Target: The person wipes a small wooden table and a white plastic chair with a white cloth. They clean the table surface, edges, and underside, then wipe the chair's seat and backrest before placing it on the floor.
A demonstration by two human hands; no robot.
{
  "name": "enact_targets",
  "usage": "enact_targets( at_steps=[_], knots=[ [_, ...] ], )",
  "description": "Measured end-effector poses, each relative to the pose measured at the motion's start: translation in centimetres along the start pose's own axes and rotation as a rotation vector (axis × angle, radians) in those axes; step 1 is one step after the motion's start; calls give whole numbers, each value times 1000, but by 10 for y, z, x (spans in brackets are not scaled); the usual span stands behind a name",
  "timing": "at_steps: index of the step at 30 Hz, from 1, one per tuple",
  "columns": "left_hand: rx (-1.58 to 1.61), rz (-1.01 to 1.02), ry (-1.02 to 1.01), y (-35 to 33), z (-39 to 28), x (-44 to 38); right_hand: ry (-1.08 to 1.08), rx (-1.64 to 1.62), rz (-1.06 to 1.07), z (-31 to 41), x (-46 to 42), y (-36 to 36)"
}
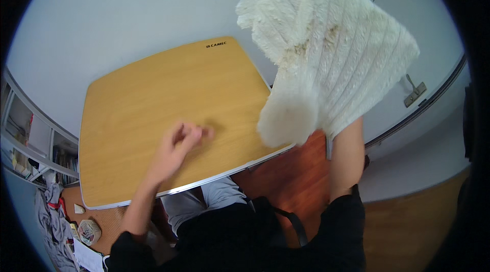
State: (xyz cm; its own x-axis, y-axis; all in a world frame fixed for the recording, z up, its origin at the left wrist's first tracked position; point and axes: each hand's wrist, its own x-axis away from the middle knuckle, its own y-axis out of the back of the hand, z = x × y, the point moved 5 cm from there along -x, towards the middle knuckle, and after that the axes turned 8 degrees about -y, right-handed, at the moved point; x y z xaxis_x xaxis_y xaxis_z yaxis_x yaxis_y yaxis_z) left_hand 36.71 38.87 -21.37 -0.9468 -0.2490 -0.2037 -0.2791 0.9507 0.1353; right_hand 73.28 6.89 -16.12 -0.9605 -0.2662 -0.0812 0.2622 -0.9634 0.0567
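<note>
A white ribbed, fluffy cloth (344, 57) with brown stains hangs in the air at the upper right, past the table's right edge. My right forearm (346, 161) reaches up behind it; the cloth hides my right hand, which holds it up. One lower flap of the cloth is blurred and hangs over the table's near right corner. Over the near half of the wood-look tabletop (153, 92) is my left hand (178, 147), blurred, its fingers loosely curled with a gap at the thumb. Nothing shows in its grasp.
A pale wall (134, 15) stands behind the table. To the right is a white door with a metal handle (415, 90). At left are shelves (49, 138) with books, a grey garment (55, 210) and a small basket (89, 232). A black chair armrest (296, 226) is beside me.
</note>
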Motion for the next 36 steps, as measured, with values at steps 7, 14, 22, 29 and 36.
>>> enact_targets(
  at_steps=[7, 14, 22, 29, 36],
  knots=[
    [276, 101, -477, -25, -132, -109, 144, -121, 166, 105, 11, -22],
    [347, -110, -546, -10, -159, -123, 218, -326, 489, 161, 10, -59],
    [-189, 27, -754, 6, -272, -118, 55, -769, 1183, 113, 40, -109],
    [-486, -76, -708, 51, -274, -120, 180, -704, 750, 161, 90, -142],
    [-344, -179, -813, 99, -229, -89, 571, -455, 367, 208, 121, -154]
  ],
)
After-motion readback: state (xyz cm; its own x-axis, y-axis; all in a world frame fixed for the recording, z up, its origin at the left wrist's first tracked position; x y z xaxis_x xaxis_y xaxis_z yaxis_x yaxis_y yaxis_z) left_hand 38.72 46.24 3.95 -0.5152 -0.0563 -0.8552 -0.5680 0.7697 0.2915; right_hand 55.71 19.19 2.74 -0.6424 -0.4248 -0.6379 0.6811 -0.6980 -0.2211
